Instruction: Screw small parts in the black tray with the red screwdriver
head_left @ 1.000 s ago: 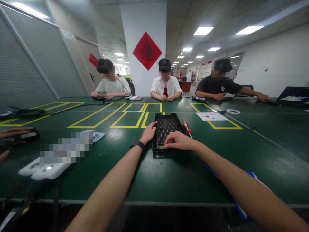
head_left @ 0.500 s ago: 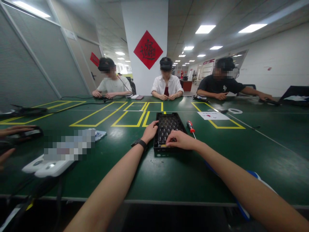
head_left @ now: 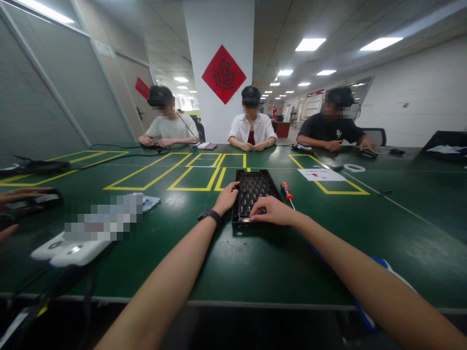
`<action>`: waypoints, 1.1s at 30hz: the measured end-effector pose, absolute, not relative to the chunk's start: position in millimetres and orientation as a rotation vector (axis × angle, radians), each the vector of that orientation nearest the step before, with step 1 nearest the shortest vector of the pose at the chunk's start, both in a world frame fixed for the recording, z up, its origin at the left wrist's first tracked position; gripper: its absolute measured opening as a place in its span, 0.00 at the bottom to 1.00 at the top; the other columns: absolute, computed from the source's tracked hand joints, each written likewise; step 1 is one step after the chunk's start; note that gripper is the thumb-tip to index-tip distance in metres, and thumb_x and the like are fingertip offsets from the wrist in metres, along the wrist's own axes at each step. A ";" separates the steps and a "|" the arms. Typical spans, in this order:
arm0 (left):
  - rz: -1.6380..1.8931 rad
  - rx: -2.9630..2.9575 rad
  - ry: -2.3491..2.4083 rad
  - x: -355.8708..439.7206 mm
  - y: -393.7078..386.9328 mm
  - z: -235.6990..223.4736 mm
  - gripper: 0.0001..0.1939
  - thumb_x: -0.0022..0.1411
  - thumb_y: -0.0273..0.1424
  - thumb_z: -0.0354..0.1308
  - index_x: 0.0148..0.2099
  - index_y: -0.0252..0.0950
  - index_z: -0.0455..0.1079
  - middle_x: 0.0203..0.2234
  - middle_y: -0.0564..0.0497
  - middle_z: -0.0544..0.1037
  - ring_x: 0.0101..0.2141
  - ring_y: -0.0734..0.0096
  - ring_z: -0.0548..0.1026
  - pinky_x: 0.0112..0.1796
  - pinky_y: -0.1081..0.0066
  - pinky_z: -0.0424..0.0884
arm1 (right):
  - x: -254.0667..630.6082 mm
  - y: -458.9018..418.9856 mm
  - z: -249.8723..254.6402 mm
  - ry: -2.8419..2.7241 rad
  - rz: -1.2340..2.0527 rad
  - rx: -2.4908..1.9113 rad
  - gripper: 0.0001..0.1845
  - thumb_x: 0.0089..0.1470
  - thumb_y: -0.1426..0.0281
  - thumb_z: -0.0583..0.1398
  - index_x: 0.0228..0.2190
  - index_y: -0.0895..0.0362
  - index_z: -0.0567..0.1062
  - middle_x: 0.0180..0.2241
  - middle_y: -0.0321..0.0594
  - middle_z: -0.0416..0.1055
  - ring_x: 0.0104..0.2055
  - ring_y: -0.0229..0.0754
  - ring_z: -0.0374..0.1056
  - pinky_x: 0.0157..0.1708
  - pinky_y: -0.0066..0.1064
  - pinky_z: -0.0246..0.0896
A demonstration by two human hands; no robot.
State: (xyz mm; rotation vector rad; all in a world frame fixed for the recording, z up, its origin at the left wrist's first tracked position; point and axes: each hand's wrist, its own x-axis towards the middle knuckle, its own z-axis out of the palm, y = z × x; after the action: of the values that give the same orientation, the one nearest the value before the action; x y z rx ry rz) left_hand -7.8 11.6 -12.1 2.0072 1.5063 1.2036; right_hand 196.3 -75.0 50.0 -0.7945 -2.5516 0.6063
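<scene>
A black open-topped plastic case with a grid of small shapes inside lies on the green table in front of me. My left hand, with a dark band on the wrist, grips the case's left edge. Over the near end of the case, my right hand is closed in a pinch. Its fingertips are beside a small yellowish, shiny piece in the near-left corner; what they hold is too small to name. Right of the case lies a red-handled screwdriver, its shaft partly behind my right hand.
A white power strip with a blurred patch lies left, near another person's hand. A paper sheet and white cable coil are at right. Three people sit across the table. A blue-and-white object is under my right forearm.
My right fingertips have shifted very slightly, and the small piece by them now looks brighter. At far right, a person's outstretched arm has drawn back to a dark object. My left hand stays put.
</scene>
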 end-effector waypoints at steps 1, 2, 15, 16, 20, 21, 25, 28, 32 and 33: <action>1.205 2.006 1.504 -8.0 11.8 -12.1 0.22 0.57 0.27 0.44 0.54 0.36 0.64 0.49 0.49 0.71 0.46 0.66 0.69 0.49 0.67 0.63 | 196.1 -75.0 49.8 -2.543 0.616 -0.803 0.10 0.48 0.65 0.61 0.32 0.58 0.78 0.32 0.39 0.74 0.34 0.37 0.68 0.37 0.28 0.59; 1.207 2.005 1.502 -8.1 11.8 -12.0 0.22 0.57 0.27 0.44 0.54 0.36 0.64 0.49 0.49 0.71 0.46 0.66 0.69 0.49 0.67 0.63 | 195.9 -74.9 49.5 -2.531 0.627 -0.811 0.11 0.47 0.65 0.61 0.32 0.58 0.77 0.32 0.40 0.74 0.34 0.37 0.68 0.37 0.28 0.59; 1.198 1.992 1.512 -7.4 11.1 -10.9 0.23 0.56 0.26 0.44 0.54 0.35 0.64 0.50 0.49 0.70 0.46 0.66 0.69 0.50 0.68 0.63 | 197.6 -73.1 46.8 -2.497 0.659 -0.834 0.12 0.46 0.63 0.61 0.31 0.58 0.78 0.31 0.40 0.75 0.34 0.37 0.68 0.35 0.27 0.60; 1.195 1.995 1.511 -7.4 10.9 -10.8 0.23 0.57 0.26 0.44 0.54 0.35 0.63 0.50 0.49 0.70 0.46 0.66 0.69 0.50 0.68 0.63 | 197.4 -73.0 46.8 -2.501 0.654 -0.840 0.12 0.46 0.63 0.61 0.31 0.58 0.78 0.31 0.39 0.75 0.33 0.37 0.68 0.35 0.27 0.60; 1.189 2.007 1.510 -7.7 10.8 -11.0 0.23 0.56 0.26 0.44 0.55 0.35 0.63 0.51 0.50 0.69 0.49 0.67 0.67 0.52 0.68 0.61 | 196.8 -73.0 46.9 -2.498 0.663 -0.838 0.12 0.46 0.64 0.61 0.31 0.59 0.78 0.30 0.39 0.74 0.32 0.36 0.68 0.33 0.26 0.59; 1.192 2.009 1.507 -7.8 11.0 -11.2 0.23 0.56 0.26 0.44 0.54 0.35 0.63 0.51 0.50 0.69 0.49 0.67 0.67 0.52 0.68 0.61 | 196.8 -73.1 47.0 -2.495 0.664 -0.831 0.13 0.46 0.63 0.61 0.31 0.59 0.78 0.30 0.39 0.74 0.32 0.36 0.68 0.33 0.26 0.59; 1.197 2.007 1.501 -8.5 12.0 -12.2 0.23 0.56 0.27 0.44 0.54 0.35 0.63 0.50 0.49 0.70 0.47 0.66 0.69 0.50 0.67 0.63 | 197.4 -73.0 47.2 -2.496 0.650 -0.800 0.13 0.46 0.63 0.62 0.31 0.59 0.78 0.31 0.40 0.74 0.33 0.36 0.68 0.34 0.26 0.60; 1.195 1.994 1.510 -8.5 11.8 -11.9 0.23 0.56 0.27 0.44 0.54 0.36 0.64 0.50 0.50 0.70 0.46 0.67 0.69 0.50 0.68 0.63 | 197.7 -72.5 46.9 -2.511 0.610 -0.801 0.13 0.46 0.63 0.61 0.31 0.59 0.78 0.31 0.40 0.75 0.33 0.37 0.68 0.34 0.26 0.60; 1.194 1.986 1.518 -7.9 10.4 -11.6 0.23 0.56 0.26 0.44 0.55 0.36 0.63 0.50 0.50 0.70 0.47 0.67 0.68 0.51 0.68 0.62 | 197.0 -72.3 46.2 -2.505 0.621 -0.828 0.13 0.46 0.63 0.61 0.31 0.59 0.78 0.31 0.40 0.74 0.32 0.37 0.68 0.33 0.26 0.60; 1.192 1.991 1.518 -7.9 9.9 -11.7 0.23 0.56 0.26 0.44 0.55 0.36 0.63 0.50 0.50 0.70 0.47 0.67 0.68 0.51 0.68 0.62 | 196.9 -72.4 46.1 -2.495 0.635 -0.834 0.13 0.46 0.62 0.61 0.31 0.59 0.78 0.30 0.40 0.74 0.32 0.36 0.68 0.33 0.26 0.60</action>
State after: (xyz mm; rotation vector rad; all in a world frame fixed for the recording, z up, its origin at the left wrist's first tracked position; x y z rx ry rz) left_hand -7.9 9.9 -11.7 1.9912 1.5180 1.1924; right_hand 196.9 -72.4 46.1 -0.8342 -2.4953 0.6347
